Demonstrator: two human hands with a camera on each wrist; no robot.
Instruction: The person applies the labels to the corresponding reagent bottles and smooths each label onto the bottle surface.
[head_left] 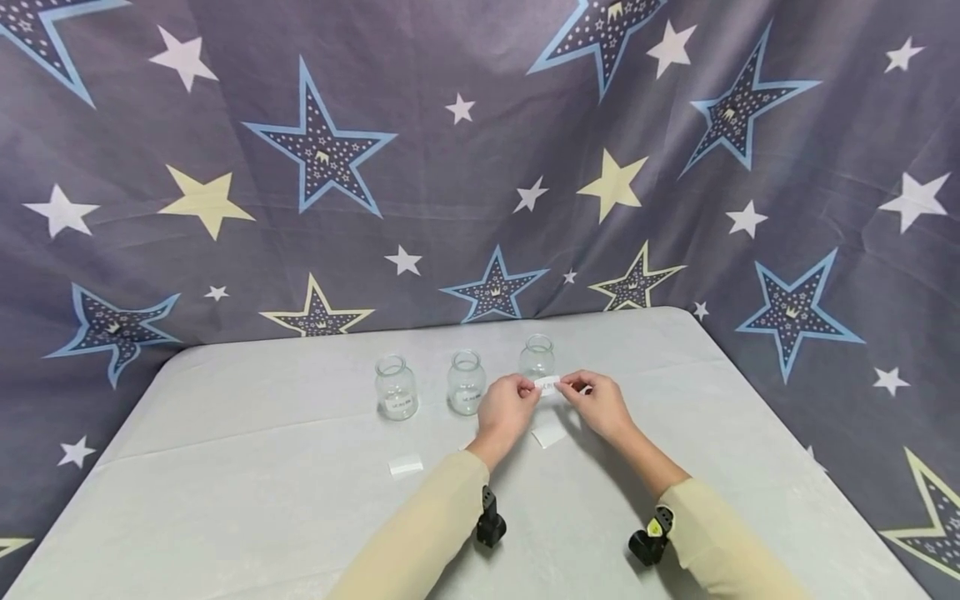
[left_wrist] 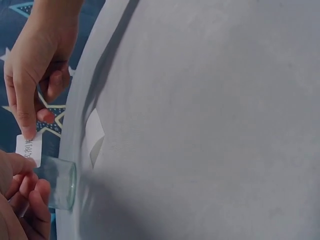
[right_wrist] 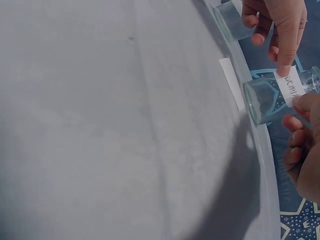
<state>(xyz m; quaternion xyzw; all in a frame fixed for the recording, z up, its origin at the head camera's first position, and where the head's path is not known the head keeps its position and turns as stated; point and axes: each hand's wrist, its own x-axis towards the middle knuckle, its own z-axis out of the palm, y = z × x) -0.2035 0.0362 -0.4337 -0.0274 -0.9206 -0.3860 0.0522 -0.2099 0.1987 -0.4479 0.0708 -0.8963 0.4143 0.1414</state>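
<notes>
A small white label (head_left: 547, 384) with dark handwriting is stretched between my two hands. My left hand (head_left: 505, 410) pinches its left end with thumb and finger. The opposite end is pinched by my right hand (head_left: 603, 407). Just behind the label stands a clear glass jar (head_left: 537, 353), upright on the table. In the right wrist view the label (right_wrist: 288, 86) overlaps this jar (right_wrist: 261, 102); whether it touches the glass, I cannot tell. Left of my hands stand a middle jar (head_left: 466, 377) and a left jar (head_left: 395, 385), each with a written label on its front.
A folded white paper piece (head_left: 550, 434) lies on the pale-covered table (head_left: 247, 492) below my hands. Another white strip (head_left: 406, 465) lies further left. Behind the table hangs a dark star-patterned curtain (head_left: 450, 208). A small black device is strapped at each wrist.
</notes>
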